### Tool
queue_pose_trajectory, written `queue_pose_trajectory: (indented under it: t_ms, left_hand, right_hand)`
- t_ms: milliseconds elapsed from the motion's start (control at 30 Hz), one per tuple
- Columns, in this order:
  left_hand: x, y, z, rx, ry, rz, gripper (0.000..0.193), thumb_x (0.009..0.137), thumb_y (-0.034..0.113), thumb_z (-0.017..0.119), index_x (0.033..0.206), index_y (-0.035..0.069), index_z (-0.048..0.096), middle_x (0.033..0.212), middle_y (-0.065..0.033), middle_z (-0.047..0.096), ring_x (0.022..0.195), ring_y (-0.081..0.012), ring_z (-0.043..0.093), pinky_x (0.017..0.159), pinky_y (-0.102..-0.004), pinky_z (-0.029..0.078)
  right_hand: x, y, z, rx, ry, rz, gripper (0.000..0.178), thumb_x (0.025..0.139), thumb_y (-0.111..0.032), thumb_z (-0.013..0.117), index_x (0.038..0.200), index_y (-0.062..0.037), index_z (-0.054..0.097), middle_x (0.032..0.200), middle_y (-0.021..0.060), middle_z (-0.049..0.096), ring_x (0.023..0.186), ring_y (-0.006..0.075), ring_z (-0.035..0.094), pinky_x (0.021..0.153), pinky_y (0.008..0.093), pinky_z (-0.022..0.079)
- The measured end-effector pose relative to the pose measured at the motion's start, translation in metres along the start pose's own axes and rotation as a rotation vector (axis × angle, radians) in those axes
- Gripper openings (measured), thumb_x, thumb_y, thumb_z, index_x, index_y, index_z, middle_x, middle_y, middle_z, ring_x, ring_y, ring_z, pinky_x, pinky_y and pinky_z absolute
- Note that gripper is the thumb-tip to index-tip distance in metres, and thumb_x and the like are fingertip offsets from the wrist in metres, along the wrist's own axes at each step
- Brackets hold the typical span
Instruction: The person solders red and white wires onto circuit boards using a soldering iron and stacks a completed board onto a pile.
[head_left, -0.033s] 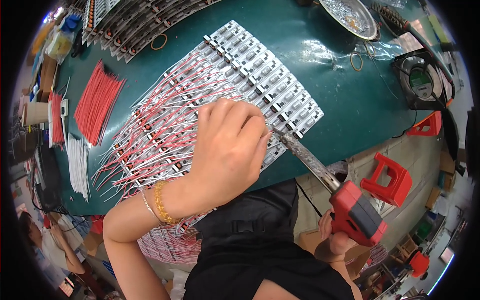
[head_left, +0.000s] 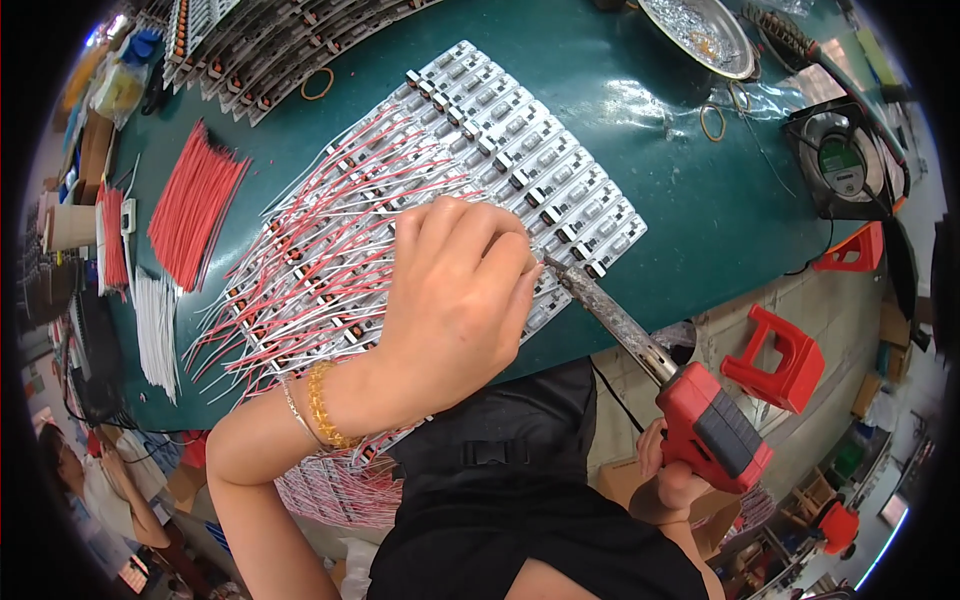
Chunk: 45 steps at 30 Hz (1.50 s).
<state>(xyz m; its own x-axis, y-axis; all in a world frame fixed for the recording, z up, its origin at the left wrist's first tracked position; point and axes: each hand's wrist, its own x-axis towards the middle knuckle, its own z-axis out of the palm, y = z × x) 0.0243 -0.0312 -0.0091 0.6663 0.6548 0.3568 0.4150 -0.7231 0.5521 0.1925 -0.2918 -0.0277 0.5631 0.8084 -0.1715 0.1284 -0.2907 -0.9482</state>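
Observation:
My left hand (head_left: 455, 300) lies knuckles-up on a sheet of white circuit strips (head_left: 560, 180) with red and white wires (head_left: 330, 250) running off them. Its fingers curl down onto the strips' near edge, and the fingertips and anything under them are hidden. My right hand (head_left: 670, 485), low at the right and below the table edge, grips the red soldering iron (head_left: 712, 425). The iron's long dark tip (head_left: 560, 270) reaches up-left and meets the strips right beside my left fingertips.
The green table (head_left: 700, 220) also holds a bundle of cut red wires (head_left: 195, 205), white wires (head_left: 158, 330), more strip panels (head_left: 270, 50), a metal dish (head_left: 700, 35), a small fan (head_left: 845, 160) and rubber bands (head_left: 712, 122). Red stools (head_left: 780, 355) stand at right. Another person (head_left: 95, 490) sits lower left.

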Motion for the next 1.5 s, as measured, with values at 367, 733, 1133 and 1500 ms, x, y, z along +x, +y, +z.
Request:
queue_pose_trajectory:
  t_ms: [367, 733, 1133, 1500]
  left_hand:
    - [0.0, -0.005, 0.002, 0.009, 0.008, 0.02, 0.014, 0.075, 0.001, 0.072, 0.078, 0.005, 0.059, 0.091, -0.0052, 0.06, 0.087, -0.0257, 0.054, 0.078, -0.0383, 0.038]
    - [-0.001, -0.026, -0.056, 0.495, 0.139, -0.044, 0.021, 0.075, 0.005, 0.068, 0.096, 0.006, 0.062, 0.098, -0.0089, 0.061, 0.094, -0.0289, 0.056, 0.083, -0.0418, 0.04]
    - [-0.05, -0.16, -0.144, 0.883, 0.006, -0.339, 0.007, 0.083, 0.011, 0.066, 0.084, 0.005, 0.063, 0.083, -0.0093, 0.066, 0.086, -0.0299, 0.06, 0.078, -0.0438, 0.042]
    - [-0.024, -0.052, -0.1, 0.214, 0.234, -0.215, 0.003, 0.086, 0.0, 0.066, 0.089, 0.0, 0.065, 0.079, -0.0112, 0.063, 0.069, -0.0279, 0.062, 0.061, -0.0325, 0.049]
  right_hand:
    - [0.01, -0.024, 0.004, -0.15, -0.062, -0.002, 0.072, 0.072, -0.084, 0.053, 0.061, -0.0134, 0.054, 0.059, -0.003, 0.054, 0.056, 0.0137, 0.054, 0.051, 0.0296, 0.039]
    - [0.022, -0.009, 0.011, 0.404, -0.016, -0.33, 0.081, 0.091, -0.056, 0.059, 0.131, 0.0116, 0.039, 0.049, 0.0, 0.043, 0.039, 0.0112, 0.042, 0.042, 0.0264, 0.04]
    - [0.016, -0.025, 0.025, 0.447, -0.061, -0.197, 0.072, 0.092, -0.045, 0.064, 0.129, 0.0123, 0.041, 0.05, -0.0014, 0.042, 0.041, 0.0111, 0.042, 0.046, 0.0255, 0.039]
    - [0.012, -0.02, 0.015, 0.422, 0.007, -0.205, 0.071, 0.095, -0.045, 0.06, 0.129, 0.014, 0.039, 0.05, -0.001, 0.043, 0.041, 0.0113, 0.044, 0.045, 0.0264, 0.041]
